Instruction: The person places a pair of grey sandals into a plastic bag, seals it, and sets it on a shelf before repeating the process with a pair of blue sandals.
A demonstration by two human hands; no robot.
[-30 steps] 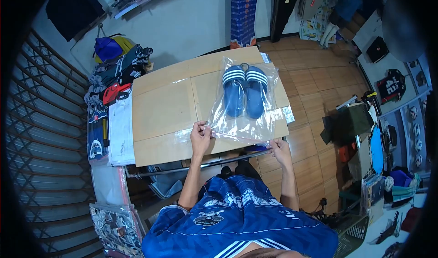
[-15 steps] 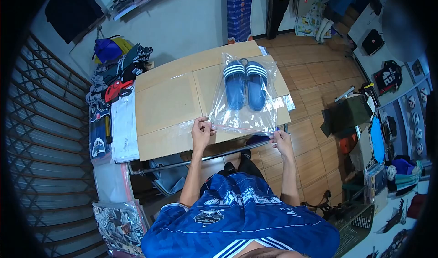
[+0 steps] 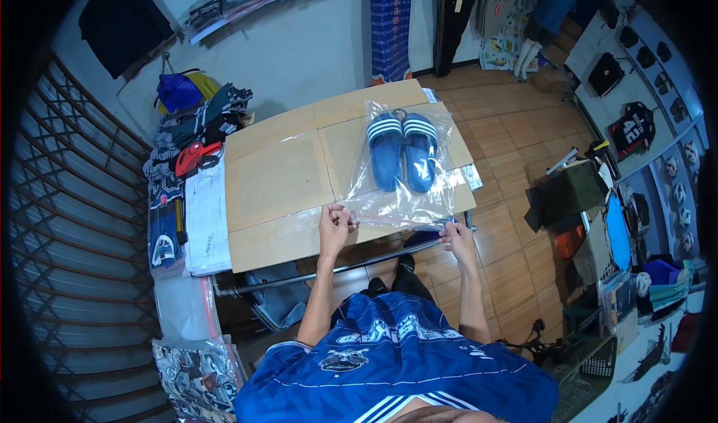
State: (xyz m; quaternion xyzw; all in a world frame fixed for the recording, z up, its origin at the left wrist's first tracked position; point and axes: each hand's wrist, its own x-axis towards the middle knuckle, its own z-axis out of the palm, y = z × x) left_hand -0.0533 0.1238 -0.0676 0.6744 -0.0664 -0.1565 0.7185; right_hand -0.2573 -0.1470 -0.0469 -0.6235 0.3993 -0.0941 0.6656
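A pair of blue slide sandals (image 3: 387, 161) with white stripes lies side by side inside a clear plastic zip bag (image 3: 363, 191) on the cardboard-topped table. The bag's mouth, with a reddish zip line, faces me along the near edge. My left hand (image 3: 334, 225) pinches the left corner of that mouth. At the opposite corner, my right hand (image 3: 457, 241) grips the bag between thumb and fingers. The edge between both hands is stretched nearly straight.
Cardboard (image 3: 277, 169) covers the table, with a metal rail (image 3: 299, 277) below its near edge. Folded clothes (image 3: 202, 120) and a red item (image 3: 197, 158) are piled at the left. A folding metal gate (image 3: 82, 236) stands farther left. Racks with goods (image 3: 576, 191) stand right, on tiled floor.
The camera view has shifted slightly, so the table and sandals appear lower. Both hands keep hold of the bag's corners, the left having slid slightly inward along the edge.
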